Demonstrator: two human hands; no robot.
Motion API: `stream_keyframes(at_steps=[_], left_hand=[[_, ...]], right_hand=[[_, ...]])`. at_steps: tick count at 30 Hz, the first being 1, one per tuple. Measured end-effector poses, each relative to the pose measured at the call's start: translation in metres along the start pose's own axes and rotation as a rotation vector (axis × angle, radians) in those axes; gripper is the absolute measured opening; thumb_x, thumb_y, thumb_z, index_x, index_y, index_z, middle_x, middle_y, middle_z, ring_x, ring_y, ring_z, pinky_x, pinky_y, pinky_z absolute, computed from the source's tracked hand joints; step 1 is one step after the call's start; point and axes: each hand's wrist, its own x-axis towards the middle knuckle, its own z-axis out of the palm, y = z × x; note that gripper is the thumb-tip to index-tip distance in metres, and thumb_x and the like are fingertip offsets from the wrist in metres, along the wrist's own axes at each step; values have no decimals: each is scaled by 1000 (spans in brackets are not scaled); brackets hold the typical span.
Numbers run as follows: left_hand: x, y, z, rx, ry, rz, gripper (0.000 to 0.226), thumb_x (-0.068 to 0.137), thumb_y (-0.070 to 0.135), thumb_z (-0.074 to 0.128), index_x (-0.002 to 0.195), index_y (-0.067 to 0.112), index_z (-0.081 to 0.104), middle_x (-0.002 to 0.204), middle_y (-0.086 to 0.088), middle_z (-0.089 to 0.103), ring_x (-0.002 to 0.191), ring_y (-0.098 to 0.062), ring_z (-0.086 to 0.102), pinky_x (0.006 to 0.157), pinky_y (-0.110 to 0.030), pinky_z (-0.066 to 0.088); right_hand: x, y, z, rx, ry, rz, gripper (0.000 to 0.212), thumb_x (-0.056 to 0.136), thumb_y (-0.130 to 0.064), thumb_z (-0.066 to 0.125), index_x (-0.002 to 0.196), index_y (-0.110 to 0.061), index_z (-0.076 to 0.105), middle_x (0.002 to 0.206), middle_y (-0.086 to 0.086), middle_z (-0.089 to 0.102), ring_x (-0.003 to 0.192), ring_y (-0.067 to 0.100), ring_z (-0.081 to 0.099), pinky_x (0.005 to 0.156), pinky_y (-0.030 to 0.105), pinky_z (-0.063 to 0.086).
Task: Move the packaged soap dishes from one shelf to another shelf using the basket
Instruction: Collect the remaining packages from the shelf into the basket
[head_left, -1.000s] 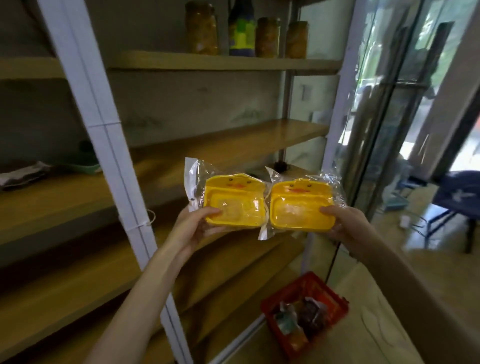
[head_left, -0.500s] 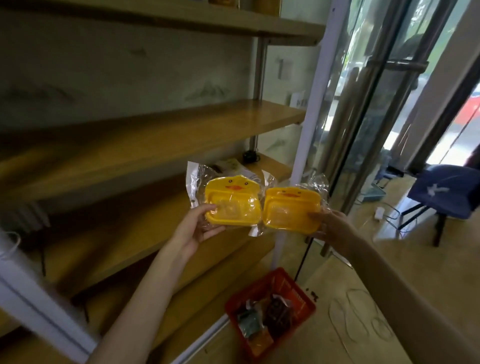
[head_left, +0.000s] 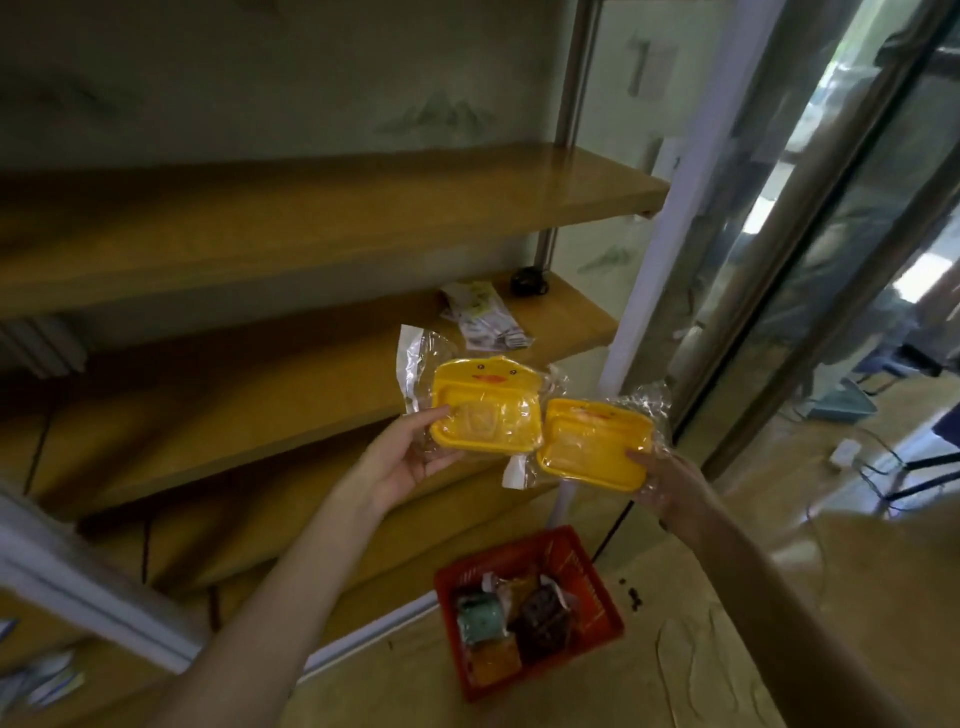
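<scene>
Both hands have come lower and apart compared with a moment ago. The left hand (head_left: 402, 462) holds one packaged yellow duck soap dish (head_left: 485, 405) upright by its lower left corner, thumb over the front of the wrapper and fingers behind. The right hand (head_left: 670, 483) pinches the second soap dish (head_left: 595, 444) at its lower right corner; this one has tipped back so its face points more upward, where half a second ago the two dishes stood side by side at the same height, nearly touching. Each grip is closed on its own packet.

The view has also dropped. The upper shelf with jars is out of sight, and the middle wooden shelf (head_left: 311, 218) and the lower shelf (head_left: 561, 317) fill the left side, the lower one carrying a flat printed packet (head_left: 485, 322) and a small dark object (head_left: 527, 280). Both dishes hang in the air in front of the lower shelf, directly above the red basket (head_left: 592, 566) on the floor, which already contains several wrapped items.

My judgement is that the dishes are coming down toward the basket rather than the shelf, so this is the loading stage; neither has been released yet.
</scene>
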Motion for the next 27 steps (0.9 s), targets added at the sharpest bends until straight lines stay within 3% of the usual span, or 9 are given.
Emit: stream_keyframes(at_steps=[2,5,7,10,13,16,19,24,27], left_hand=[[3,-17,9,-17,30,0,41,90,15,72,129,12,60,119,-15,72,111,-31,69,88,-43,59],[5,-43,27,-52,88,-5,41,88,14,71,127,8,59,115,-16,72,109,-32,69,87,-42,58],[7,-62,36,-70,135,-4,46,84,15,72,127,9,58,118,-17,69,105,-32,69,86,-43,58],[16,-90,43,-77,183,-14,57,77,17,75,131,8,57,123,-18,68,109,-32,67,75,-37,64],[26,-125,42,-111,242,-41,49,82,13,73,128,6,57,119,-18,71,105,-31,68,68,-34,63],[35,-160,24,-81,302,-97,51,83,17,75,130,7,56,119,-17,71,104,-31,67,85,-39,61],[49,-196,-2,-39,364,-138,54,81,19,76,130,10,56,116,-15,73,108,-31,67,96,-43,56],[95,-260,-59,29,515,-123,40,90,15,71,127,7,58,107,-12,74,101,-31,68,90,-41,57],[130,-308,-97,17,560,-104,35,92,7,68,126,11,57,110,-13,73,89,-30,70,68,-34,62]], right_hand=[[22,0,-15,-12,-40,23,81,62,-18,92,134,-4,58,123,15,69,103,31,72,84,46,61],[47,2,-37,-58,-61,64,51,82,-12,81,129,-8,61,111,10,73,85,23,76,63,33,62],[61,4,-54,-109,-87,105,44,86,-12,78,127,-11,63,107,9,74,86,22,75,66,33,62],[81,10,-81,-169,-147,154,43,85,-10,78,125,-11,63,114,12,73,101,30,73,81,41,61],[99,22,-102,-198,-163,206,51,82,-11,80,129,-9,61,115,13,74,104,31,73,87,45,60],[116,40,-114,-189,-130,248,66,77,-12,82,137,-8,55,122,15,71,104,32,73,74,40,62],[134,62,-116,-174,-94,255,58,83,-8,78,136,-6,54,123,18,69,103,34,71,64,36,62],[183,123,-98,-213,-137,258,38,87,-10,74,123,-5,62,114,14,73,93,30,74,64,35,61],[215,171,-84,-223,-177,276,25,90,-10,72,114,-11,66,99,10,77,81,24,76,60,31,62]])
